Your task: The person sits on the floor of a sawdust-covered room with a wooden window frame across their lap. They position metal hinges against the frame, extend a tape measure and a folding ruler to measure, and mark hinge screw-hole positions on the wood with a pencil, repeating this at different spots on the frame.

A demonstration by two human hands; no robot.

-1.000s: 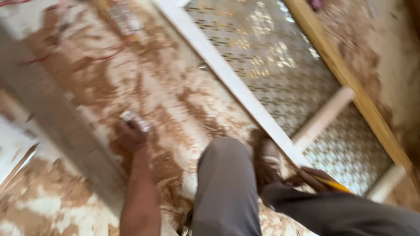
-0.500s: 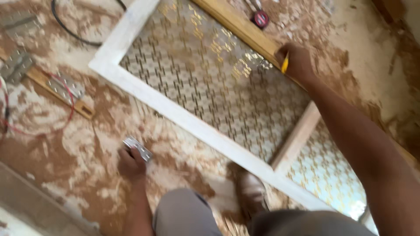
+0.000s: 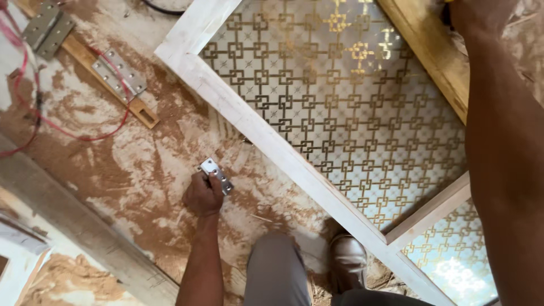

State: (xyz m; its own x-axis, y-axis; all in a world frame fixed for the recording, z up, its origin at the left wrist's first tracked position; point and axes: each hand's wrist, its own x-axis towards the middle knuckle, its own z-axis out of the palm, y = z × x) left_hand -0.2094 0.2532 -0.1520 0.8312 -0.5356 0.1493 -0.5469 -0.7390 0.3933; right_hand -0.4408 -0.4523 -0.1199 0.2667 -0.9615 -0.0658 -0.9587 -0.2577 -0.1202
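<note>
Your forearms are bare, no sleeves or watch showing. Your left hand [image 3: 204,195] wears no glove; your right hand [image 3: 473,17] is mostly cut off. You wear grey trousers [image 3: 277,272] and what looks like a brown leather shoe [image 3: 347,262].

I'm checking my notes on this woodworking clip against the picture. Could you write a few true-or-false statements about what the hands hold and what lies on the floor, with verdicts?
1. The left hand holds a small metal hinge. True.
2. The patterned panel has a plain red surface. False: it shows a gold square lattice in a pale frame.
3. Two more hinges sit on a wood strip on the floor. True.
4. The right hand rests on the sawdust near the shoe. False: it reaches to the panel's far wooden edge.
</note>
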